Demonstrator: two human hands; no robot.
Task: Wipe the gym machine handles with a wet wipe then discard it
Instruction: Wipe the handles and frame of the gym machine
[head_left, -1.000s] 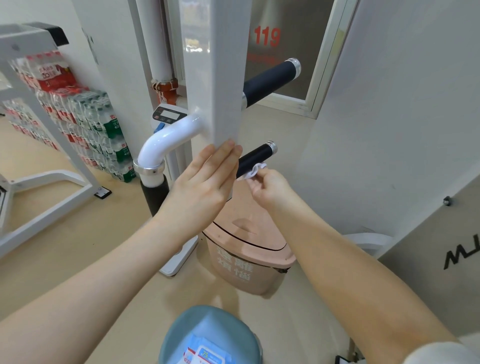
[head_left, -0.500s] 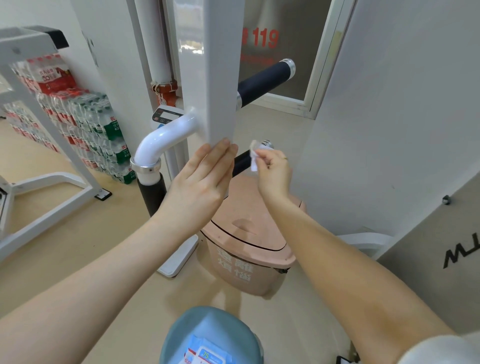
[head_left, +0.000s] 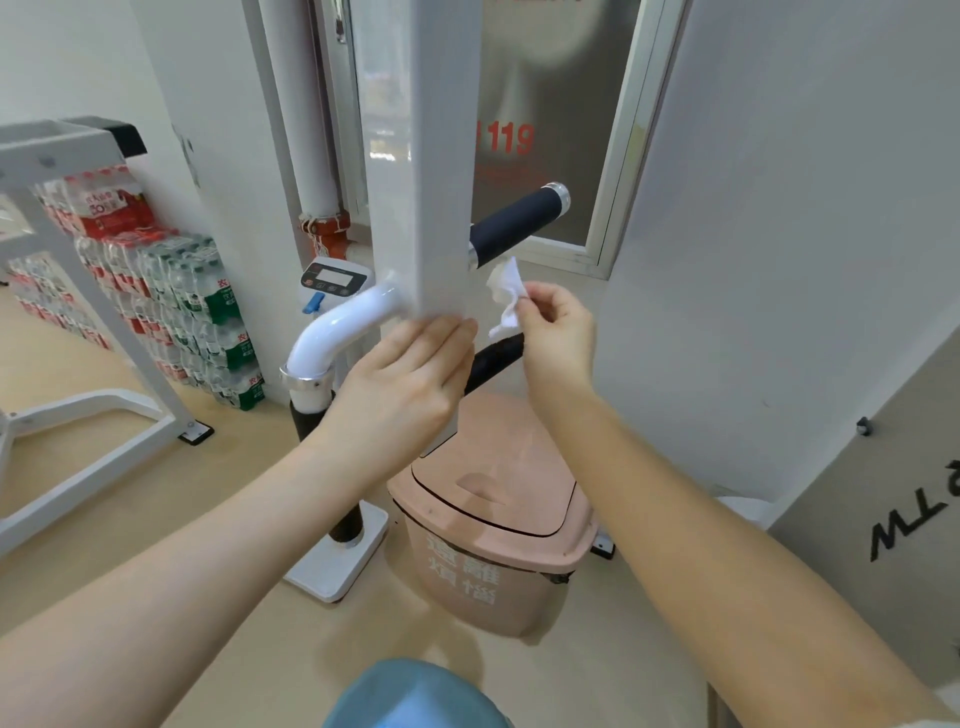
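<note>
Right hand (head_left: 558, 332) pinches crumpled white wet wipe (head_left: 506, 296) in fingertips, in air between upper black handle (head_left: 517, 223) and lower black handle (head_left: 493, 358), touching neither. Left hand (head_left: 400, 384) flat, fingers straight and close together, tips against white post (head_left: 421, 182). Pink bin (head_left: 493, 519) on floor below hands, lid shut.

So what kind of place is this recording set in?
Most likely a small gym or fitness room. A white machine post carries black padded handles, a second white equipment frame stands on the left, and shrink-wrapped packs of bottled water are stacked against the wall.
</note>
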